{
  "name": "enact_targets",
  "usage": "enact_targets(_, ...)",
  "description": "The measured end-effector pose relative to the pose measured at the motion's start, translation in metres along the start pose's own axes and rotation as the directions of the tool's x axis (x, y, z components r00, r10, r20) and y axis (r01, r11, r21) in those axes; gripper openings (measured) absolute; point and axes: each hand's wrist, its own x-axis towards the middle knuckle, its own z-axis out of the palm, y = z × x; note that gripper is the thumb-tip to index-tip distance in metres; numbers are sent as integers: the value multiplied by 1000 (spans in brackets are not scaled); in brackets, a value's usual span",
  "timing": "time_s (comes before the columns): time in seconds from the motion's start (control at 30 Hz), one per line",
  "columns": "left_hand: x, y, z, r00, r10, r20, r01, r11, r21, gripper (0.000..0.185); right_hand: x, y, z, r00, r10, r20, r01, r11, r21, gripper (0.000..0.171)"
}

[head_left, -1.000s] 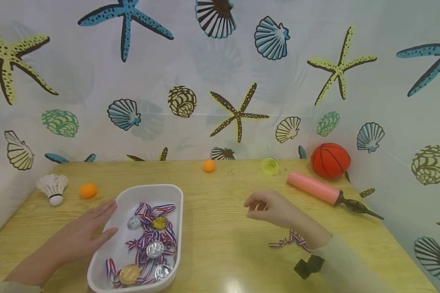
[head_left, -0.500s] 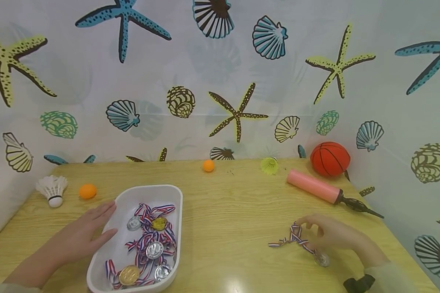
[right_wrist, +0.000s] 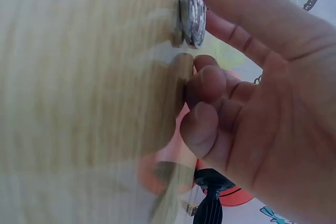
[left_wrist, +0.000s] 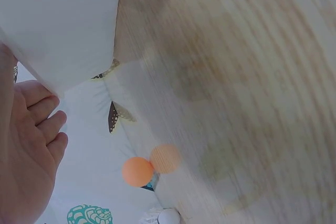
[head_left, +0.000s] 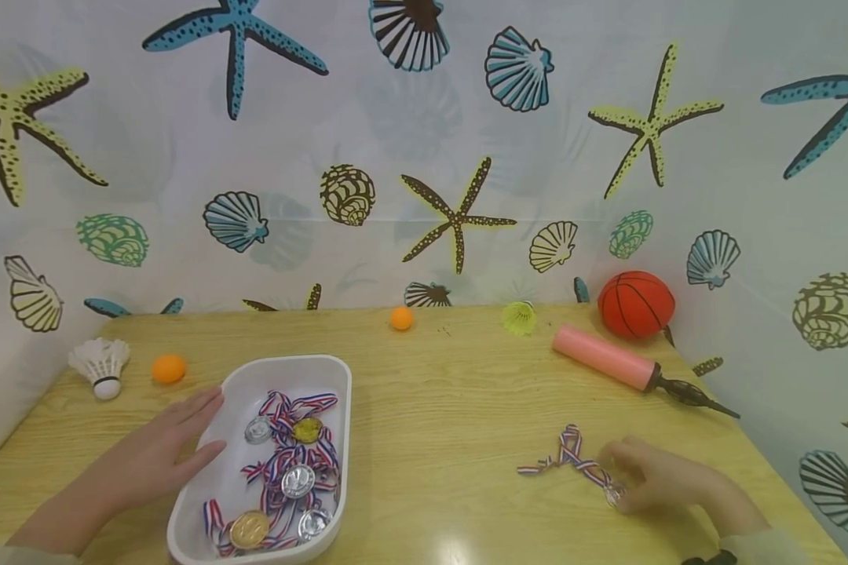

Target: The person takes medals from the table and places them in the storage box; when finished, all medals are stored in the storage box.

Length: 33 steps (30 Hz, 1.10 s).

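A white tub (head_left: 349, 439) stands at the left of the table. Inside are several silver and gold medals (head_left: 298, 481) on striped red, white and blue ribbons. My left hand (head_left: 141, 455) rests against the tub's left side with fingers extended; its fingertips (left_wrist: 50, 100) touch the wall. Over on the right, a silver medal (head_left: 613, 493) lies on the table, its striped ribbon (head_left: 571, 447) spread to the left. My right hand (head_left: 660, 475) has its thumb and index finger at the rim of that silver medal (right_wrist: 195, 17), the other fingers curled above the wood.
Behind the tub are a white shuttlecock (head_left: 102, 365) and an orange ball (head_left: 168, 368). Along the back stand another orange ball (head_left: 400, 318), a yellow shuttlecock (head_left: 519, 318) and a small basketball (head_left: 636, 304). A pink hand pump (head_left: 604, 358) lies behind my right hand.
My right hand has moved right and down from mid-table to the silver medal, its thumb and finger now at the medal's rim. The left hand and tub have stayed still.
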Motion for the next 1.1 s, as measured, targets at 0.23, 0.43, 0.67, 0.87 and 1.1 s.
enact_targets(0.23, 0, 0, 0, 1000, -3, 0, 3, 1000, 7, 64, 5, 0, 1, 999, -32, -14, 33, 999, 24, 23)
enact_targets(0.43, 0, 0, 1, 1000, -1, -1, 1, 1000, 8, 64, 10, -5, 0, 1000, 14, -1, -14, 994, 112, 43)
enact_targets(0.67, 0, 0, 1, 1000, -1, -4, 2, 1000, 11, 64, 20, -11, -6, 995, -22, 93, 9, 990, 143, 85)
enact_targets(0.87, -1, -1, 2, 1000, -6, -9, 6, 1000, 5, 64, 30, -19, -8, 990, 16, 138, -28, 996, 87, 65)
enact_targets(1.1, -2, -2, 3, 1000, 6, -20, -6, 1000, 0, 64, 37, -16, -4, 997, -21, 76, 17, 998, 53, 16)
